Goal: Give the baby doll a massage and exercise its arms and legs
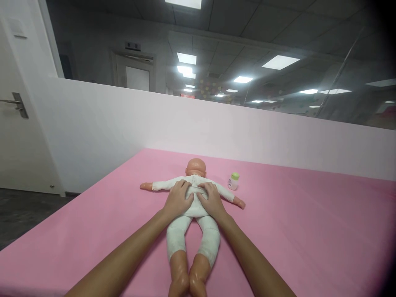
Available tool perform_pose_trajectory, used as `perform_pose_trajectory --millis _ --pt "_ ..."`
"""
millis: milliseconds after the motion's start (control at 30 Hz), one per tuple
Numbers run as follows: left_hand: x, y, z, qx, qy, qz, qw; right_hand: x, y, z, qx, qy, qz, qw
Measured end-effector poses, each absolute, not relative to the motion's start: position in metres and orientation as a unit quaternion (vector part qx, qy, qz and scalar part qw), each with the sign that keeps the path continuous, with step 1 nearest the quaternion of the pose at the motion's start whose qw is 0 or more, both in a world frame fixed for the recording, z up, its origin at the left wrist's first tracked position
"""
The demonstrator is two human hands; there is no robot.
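A baby doll point(195, 211) with a white cloth body lies face down, its head away from me and its arms spread to the sides. My left hand point(178, 198) rests on the left side of the doll's back, fingers extended. On the right side of the back lies my right hand point(213, 199), also with its fingers stretched out over the cloth. The two thumbs point inward near the doll's lower back, with a gap between them. Just beyond the doll's right-hand arm stands a small clear jar point(233, 182) with a green lid.
A pink-covered table point(293, 222) bears the doll and jar. Behind it runs a low white wall point(216, 128) with glass above. A door point(21, 136) with a metal handle is at the left, beside dark floor point(27, 214).
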State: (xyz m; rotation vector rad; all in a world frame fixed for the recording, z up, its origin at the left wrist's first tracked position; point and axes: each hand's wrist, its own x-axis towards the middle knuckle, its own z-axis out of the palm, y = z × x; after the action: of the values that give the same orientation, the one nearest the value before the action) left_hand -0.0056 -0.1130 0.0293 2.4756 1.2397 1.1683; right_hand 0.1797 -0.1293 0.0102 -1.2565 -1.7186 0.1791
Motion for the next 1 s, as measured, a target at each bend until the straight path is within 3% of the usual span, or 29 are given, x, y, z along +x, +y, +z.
perform_pose_trajectory --millis 300,667,1000 --pt "-0.007 -0.105 0.021 0.831 0.424 0.339 0.119 0.182 -0.133 0.017 -0.523 -0.736 0.118 0.414" --pt "-0.004 -0.107 0.024 0.826 0.413 0.376 0.078 0.182 -0.127 0.011 -0.506 -0.752 0.069 0.418" --pt "-0.005 -0.106 0.027 0.837 0.424 0.326 0.115 0.183 -0.133 0.018 -0.521 -0.752 0.109 0.388"
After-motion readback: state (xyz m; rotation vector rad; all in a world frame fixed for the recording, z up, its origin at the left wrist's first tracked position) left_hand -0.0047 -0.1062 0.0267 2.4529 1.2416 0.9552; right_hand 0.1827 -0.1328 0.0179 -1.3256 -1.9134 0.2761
